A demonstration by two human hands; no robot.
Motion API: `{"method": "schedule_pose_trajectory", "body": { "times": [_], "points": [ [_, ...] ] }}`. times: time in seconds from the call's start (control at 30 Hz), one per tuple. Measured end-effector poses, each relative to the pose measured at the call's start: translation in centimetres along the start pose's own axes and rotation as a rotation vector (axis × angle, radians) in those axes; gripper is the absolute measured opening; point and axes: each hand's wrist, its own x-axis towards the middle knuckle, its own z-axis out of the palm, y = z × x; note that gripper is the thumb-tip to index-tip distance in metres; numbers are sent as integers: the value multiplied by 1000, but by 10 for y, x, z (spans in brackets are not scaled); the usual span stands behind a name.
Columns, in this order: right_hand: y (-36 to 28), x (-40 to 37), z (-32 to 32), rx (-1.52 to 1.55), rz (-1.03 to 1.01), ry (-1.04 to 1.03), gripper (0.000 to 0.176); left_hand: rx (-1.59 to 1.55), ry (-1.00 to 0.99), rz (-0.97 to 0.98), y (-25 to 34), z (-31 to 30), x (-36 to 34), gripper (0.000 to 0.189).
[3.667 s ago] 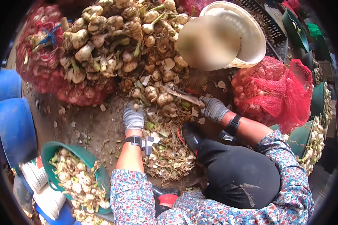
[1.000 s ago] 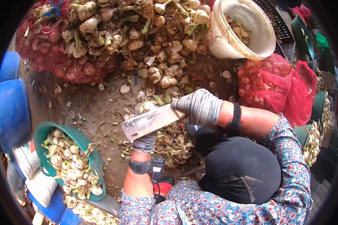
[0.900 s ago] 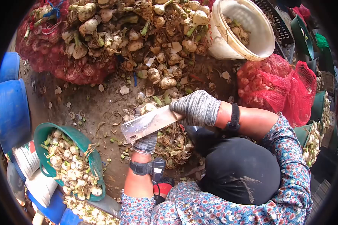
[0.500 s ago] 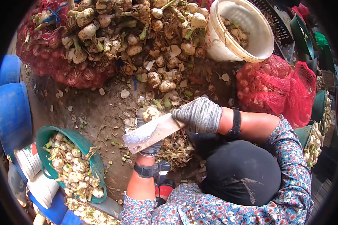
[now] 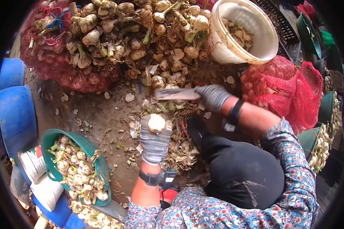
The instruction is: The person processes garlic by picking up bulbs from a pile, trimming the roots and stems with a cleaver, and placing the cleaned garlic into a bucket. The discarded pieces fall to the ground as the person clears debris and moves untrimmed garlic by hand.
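Head camera, looking down: the left hand (image 5: 155, 140), in a grey knitted glove, is seen closed around a pale trimmed bulb (image 5: 156, 123); the bulb is lodged at the fingertip end of the glove, with its rounded top left bare above the curled fingers; the right hand (image 5: 214, 97), gloved likewise, is wrapped tight about the handle of a cleaver (image 5: 176, 94); the blade is held nearly level, pointing toward the person's left, clear of the bulb and on the far side of it; a gap of bare ground and scraps is seen between blade and bulb; a heap of trimmings (image 5: 181, 147) is spread just beside the left hand, on its right; a green basin (image 5: 47, 143) filled with cleaned bulbs is set to the left of the left forearm, near but apart; a pile of untrimmed bulbs (image 5: 141, 34) is heaped beyond the cleaver; a white bucket (image 5: 262, 34) with a few bulbs in it is tipped at the pile's right; a red mesh sack (image 5: 283, 87) is placed beyond the right forearm; a blue barrel (image 5: 17, 116) is stood at the far left.
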Motion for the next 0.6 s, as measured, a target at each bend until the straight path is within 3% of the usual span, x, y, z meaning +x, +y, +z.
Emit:
{"method": "schedule_pose_trajectory", "body": {
  "times": [0.03,0.07,0.13,0.17,0.2,0.27,0.3,0.37,0.4,0.43,0.5,0.53,0.57,0.6],
  "points": [
    [19,-4,3,113,25,29,31,2,1,-76,5,-11,-4,36],
    [30,-5,7,37,69,42,32,5,20,-148,6,-26,-3,36],
    [28,-15,0,12,100,117,33,-389,321,-208,-4,-83,-2,25],
    [28,-16,1,6,101,122,33,-758,454,-124,-11,-117,1,22],
    [29,-16,4,76,111,195,32,-865,406,-25,-57,-197,-1,25],
    [28,-21,5,150,136,274,32,-1007,544,243,-28,-243,-18,32],
    [25,-23,5,228,138,285,26,-1005,540,238,-23,-242,-19,32],
    [30,-18,10,276,118,323,22,-1264,1010,-89,-16,-237,-15,42],
    [32,-14,12,275,118,330,22,-931,941,-148,-58,-236,-12,47],
    [32,-11,14,307,125,314,27,-551,719,-319,-49,-207,12,44],
    [26,-12,10,365,130,307,32,-652,462,-449,-7,-107,50,36],
    [27,-13,13,360,139,307,32,-667,263,-324,-19,-72,54,35],
    [28,-12,15,371,148,292,32,-515,140,-337,-37,-43,69,32],
    [29,-12,16,380,156,279,32,-201,-4,-206,-61,-17,89,31]
  ]
}}
